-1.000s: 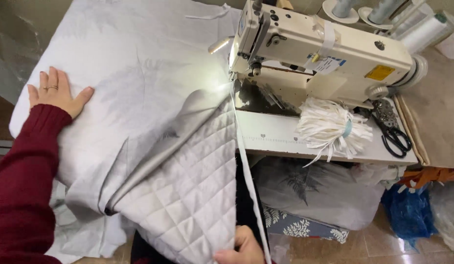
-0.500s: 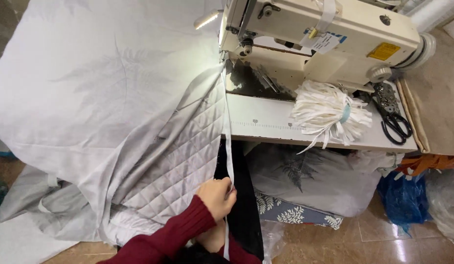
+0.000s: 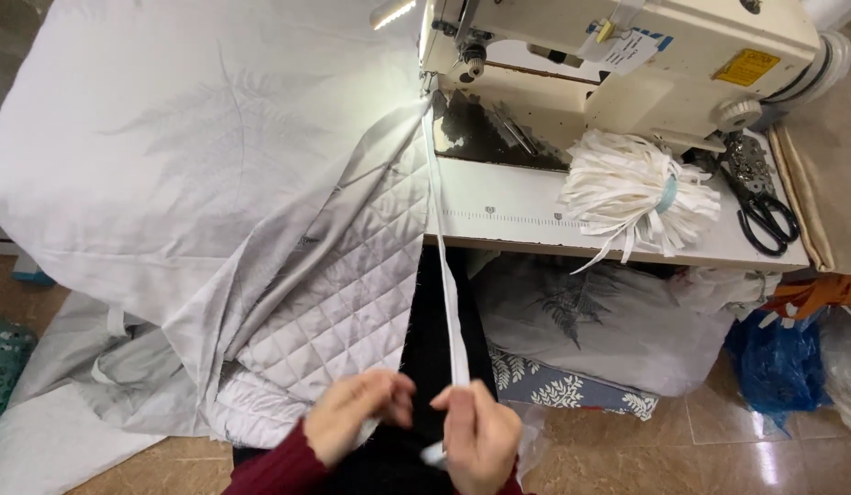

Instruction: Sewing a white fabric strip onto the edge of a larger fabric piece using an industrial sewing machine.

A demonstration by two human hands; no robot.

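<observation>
Right grip: right hand (image 3: 480, 438), at 6 o'clock in the frame, fingers pinched shut on the white binding tape (image 3: 447, 275).
Left grip: left hand (image 3: 357, 414), just at 9 o'clock of the right hand, fingers curled near the tape; whether it pinches the tape or only touches it, cannot tell.
Sleeves: dark red, both entering from the bottom edge.
Tape: 1 narrow white strip, running taut from the hands toward 12 o'clock, up over the edge of the surface to the needle area of the sewing machine (image 3: 627, 55).
Quilt: grey quilted fabric (image 3: 343, 284) at 10 o'clock of the hands, its diamond-stitched underside folded outward, its edge lying along the tape.
Quilt top: pale grey with a faint fern print, spread wide toward 10 and 11 o'clock and draping off the surface to the floor.
Machine: cream-coloured, at 1 o'clock, a lit lamp (image 3: 393, 13) at its left end.
Surface: white surface (image 3: 508, 215) under the machine, printed ruler marks along its front edge.
Strip bundle: bundle of white strips (image 3: 632, 192) tied with a pale blue band, at 2 o'clock on the surface.
Scissors: black scissors (image 3: 760, 206) just at 3 o'clock of the bundle.
Below the surface: folded fern-print fabric (image 3: 591, 330), and a blue plastic bag (image 3: 779, 362) at 3 o'clock on the tiled floor.
</observation>
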